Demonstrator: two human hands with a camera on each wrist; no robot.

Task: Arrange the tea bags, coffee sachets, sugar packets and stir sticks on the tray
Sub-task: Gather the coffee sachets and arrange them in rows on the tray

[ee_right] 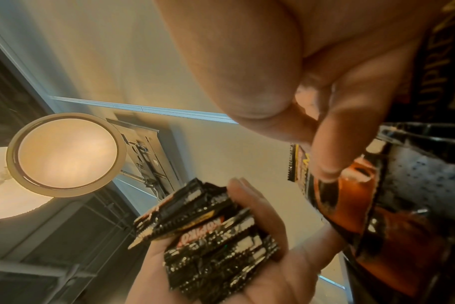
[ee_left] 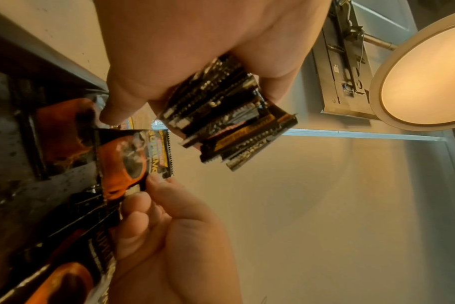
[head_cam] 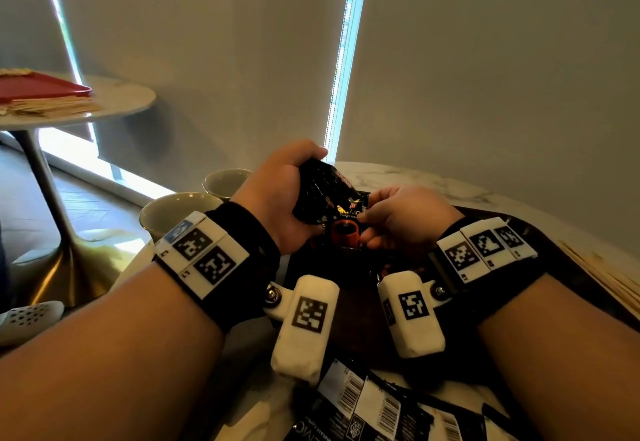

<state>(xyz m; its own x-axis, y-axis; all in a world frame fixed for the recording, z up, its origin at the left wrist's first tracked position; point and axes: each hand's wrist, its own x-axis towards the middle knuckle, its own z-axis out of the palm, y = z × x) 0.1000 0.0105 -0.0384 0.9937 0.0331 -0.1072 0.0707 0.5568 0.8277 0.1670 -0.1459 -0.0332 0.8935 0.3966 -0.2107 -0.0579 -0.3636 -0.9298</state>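
My left hand (head_cam: 304, 195) grips a stack of several black coffee sachets (head_cam: 322, 191), lifted over the dark tray (head_cam: 356, 302). The stack's serrated ends (ee_left: 229, 123) stick out past the fingers in the left wrist view. My right hand (head_cam: 365, 221) pinches a single sachet (head_cam: 346, 229) with an orange cup printed on it, just beneath the stack. In the right wrist view its fingertips (ee_right: 327, 172) press that sachet (ee_right: 351, 195), which lies among other sachets on the tray. Wooden stir sticks (head_cam: 609, 285) lie on the table to the right of the tray.
More sachets (head_cam: 381, 406) lie barcode side up on the marble table by the tray's near edge. Two pale cups (head_cam: 180, 212) (head_cam: 227, 181) stand to the left of the tray. A round side table with a red tray (head_cam: 45, 91) stands far left.
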